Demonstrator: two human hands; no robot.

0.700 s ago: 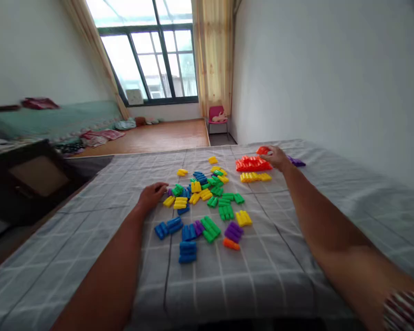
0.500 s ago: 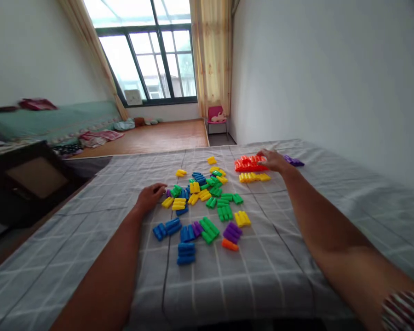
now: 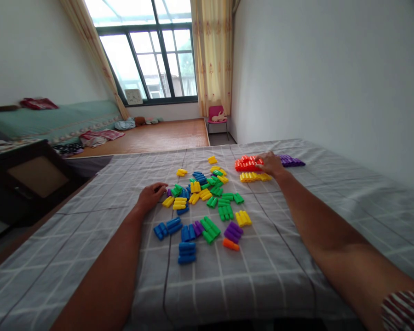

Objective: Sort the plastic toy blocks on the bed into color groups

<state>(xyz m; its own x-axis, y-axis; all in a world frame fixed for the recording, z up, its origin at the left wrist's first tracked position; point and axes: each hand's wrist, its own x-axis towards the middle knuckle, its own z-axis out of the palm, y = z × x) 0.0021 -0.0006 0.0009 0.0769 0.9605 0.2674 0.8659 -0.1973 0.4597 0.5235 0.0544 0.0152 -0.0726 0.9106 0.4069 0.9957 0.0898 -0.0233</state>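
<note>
My right hand [image 3: 271,164] is at the right end of a stack of orange-red plastic blocks [image 3: 245,164], its fingers curled over and gripping the end blocks. A row of yellow blocks [image 3: 250,177] lies just in front of the stack, and a row of purple blocks [image 3: 290,161] extends behind the hand to the right. My left hand [image 3: 152,194] rests on the cloth with loosely bent fingers and nothing visible in it. Its fingertips are beside a mixed pile of blocks, close to a small purple block [image 3: 169,192] and a green one [image 3: 177,190].
The grey checked cloth [image 3: 269,285] covers the surface. Nearer to me lie loose blue blocks [image 3: 186,253], green blocks [image 3: 210,229], purple blocks [image 3: 233,232] and one orange block [image 3: 231,244]. A white wall [image 3: 331,82] rises at the right; a dark cabinet [image 3: 17,184] stands left.
My right hand has come down slightly and closer over the orange-red stack, showing more of the purple row behind it. My left hand stays in place beside the pile.
</note>
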